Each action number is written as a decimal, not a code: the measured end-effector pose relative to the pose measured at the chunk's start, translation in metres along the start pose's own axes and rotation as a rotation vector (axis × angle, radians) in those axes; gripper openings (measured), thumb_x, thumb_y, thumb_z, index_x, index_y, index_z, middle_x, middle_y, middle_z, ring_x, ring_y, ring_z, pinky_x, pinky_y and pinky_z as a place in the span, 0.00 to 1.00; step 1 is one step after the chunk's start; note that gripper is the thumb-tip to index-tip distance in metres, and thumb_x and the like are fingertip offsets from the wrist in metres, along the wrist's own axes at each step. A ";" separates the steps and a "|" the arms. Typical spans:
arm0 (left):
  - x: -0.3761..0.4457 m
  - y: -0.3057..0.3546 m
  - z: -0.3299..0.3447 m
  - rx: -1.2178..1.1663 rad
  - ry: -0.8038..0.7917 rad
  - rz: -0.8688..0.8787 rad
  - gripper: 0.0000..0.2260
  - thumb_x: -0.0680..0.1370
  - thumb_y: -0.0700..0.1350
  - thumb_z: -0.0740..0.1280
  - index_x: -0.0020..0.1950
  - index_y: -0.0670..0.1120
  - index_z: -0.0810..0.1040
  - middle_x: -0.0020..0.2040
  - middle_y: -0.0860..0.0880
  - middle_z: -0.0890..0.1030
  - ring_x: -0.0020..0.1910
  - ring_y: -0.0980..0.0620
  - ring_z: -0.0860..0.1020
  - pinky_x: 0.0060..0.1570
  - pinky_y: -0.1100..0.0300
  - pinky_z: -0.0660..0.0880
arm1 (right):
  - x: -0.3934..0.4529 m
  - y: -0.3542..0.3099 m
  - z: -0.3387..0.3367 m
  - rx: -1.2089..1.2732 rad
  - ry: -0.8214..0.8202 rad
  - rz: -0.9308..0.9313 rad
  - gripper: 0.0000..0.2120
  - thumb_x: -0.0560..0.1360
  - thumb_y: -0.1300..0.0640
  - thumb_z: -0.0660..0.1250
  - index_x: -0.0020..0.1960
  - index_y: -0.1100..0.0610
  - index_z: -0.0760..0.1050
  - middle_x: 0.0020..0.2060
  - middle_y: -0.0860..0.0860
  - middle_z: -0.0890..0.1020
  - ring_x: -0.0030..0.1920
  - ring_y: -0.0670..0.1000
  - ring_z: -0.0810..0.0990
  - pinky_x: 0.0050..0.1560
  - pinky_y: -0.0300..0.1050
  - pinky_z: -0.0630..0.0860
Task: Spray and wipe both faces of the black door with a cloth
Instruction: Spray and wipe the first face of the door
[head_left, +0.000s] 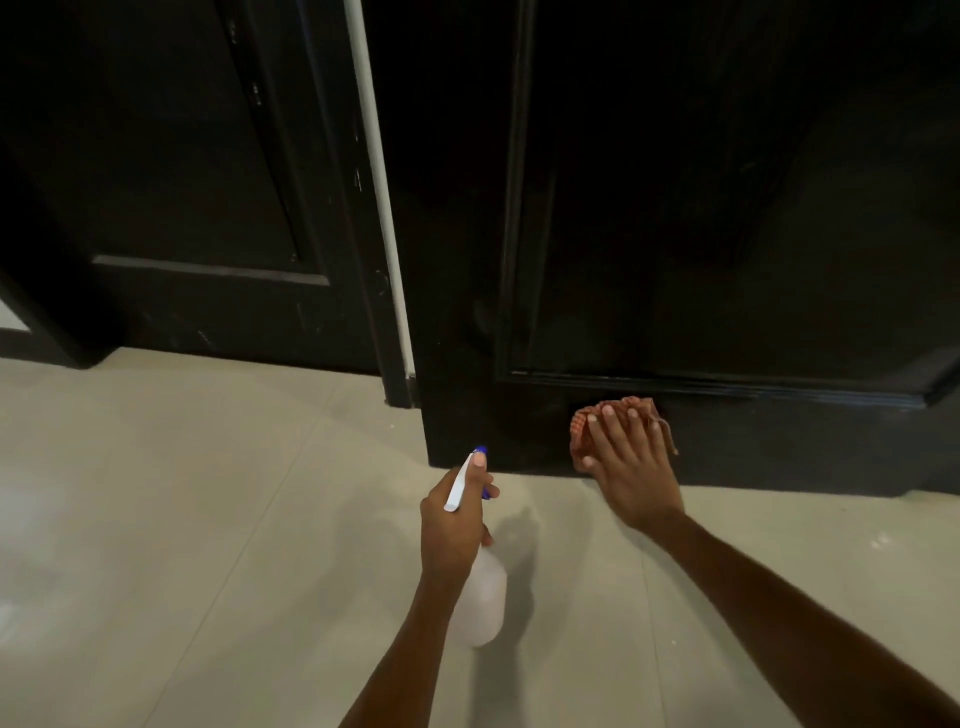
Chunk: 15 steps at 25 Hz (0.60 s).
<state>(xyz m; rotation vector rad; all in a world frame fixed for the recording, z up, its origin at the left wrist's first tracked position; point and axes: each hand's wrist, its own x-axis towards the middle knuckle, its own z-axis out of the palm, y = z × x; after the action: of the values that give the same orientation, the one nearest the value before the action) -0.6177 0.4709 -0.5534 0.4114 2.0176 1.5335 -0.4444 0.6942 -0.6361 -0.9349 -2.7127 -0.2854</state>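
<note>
1. Head view: the right hand (626, 457) presses an orange checked cloth (618, 415) flat against the bottom rail of the black door (727, 208), its fingers (605, 421) straight and spread.
2. The left hand (454, 519) grips a white spray bottle (480, 597), fingers curled round its neck, nozzle toward the door's lower corner.
3. Pale floor tiles (182, 519) lie below.

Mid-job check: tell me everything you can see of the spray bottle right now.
The spray bottle has a translucent, whitish body that looks like plastic, a white spray head and a blue nozzle tip. The left hand grips its neck, with one finger lying along the top of the head. It is held clear of the pale tiled floor, body hanging toward the camera, nozzle aimed at the black door near its lower corner. The liquid level cannot be made out.
</note>
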 end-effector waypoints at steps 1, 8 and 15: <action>0.003 0.005 0.000 -0.004 -0.001 0.009 0.24 0.77 0.62 0.60 0.53 0.42 0.81 0.43 0.48 0.83 0.33 0.49 0.78 0.24 0.68 0.73 | 0.002 -0.025 0.007 0.109 0.025 0.121 0.31 0.85 0.41 0.44 0.84 0.53 0.42 0.83 0.56 0.45 0.82 0.62 0.42 0.80 0.59 0.35; 0.021 0.021 -0.013 0.048 -0.003 0.090 0.29 0.73 0.66 0.55 0.47 0.43 0.82 0.43 0.48 0.84 0.27 0.50 0.77 0.27 0.65 0.76 | 0.044 -0.096 0.019 0.715 0.304 0.632 0.32 0.84 0.36 0.40 0.79 0.44 0.25 0.80 0.52 0.31 0.80 0.58 0.30 0.79 0.63 0.36; 0.031 0.059 -0.002 0.038 -0.084 0.091 0.24 0.76 0.64 0.59 0.40 0.44 0.79 0.33 0.47 0.80 0.29 0.52 0.76 0.26 0.65 0.75 | 0.067 -0.108 0.004 0.831 0.438 0.774 0.35 0.85 0.43 0.48 0.79 0.45 0.25 0.79 0.51 0.30 0.80 0.60 0.31 0.79 0.61 0.33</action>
<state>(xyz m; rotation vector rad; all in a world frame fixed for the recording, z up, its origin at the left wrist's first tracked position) -0.6494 0.5039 -0.5051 0.5802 1.9904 1.5075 -0.5635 0.6504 -0.6301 -1.3115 -1.6265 0.6507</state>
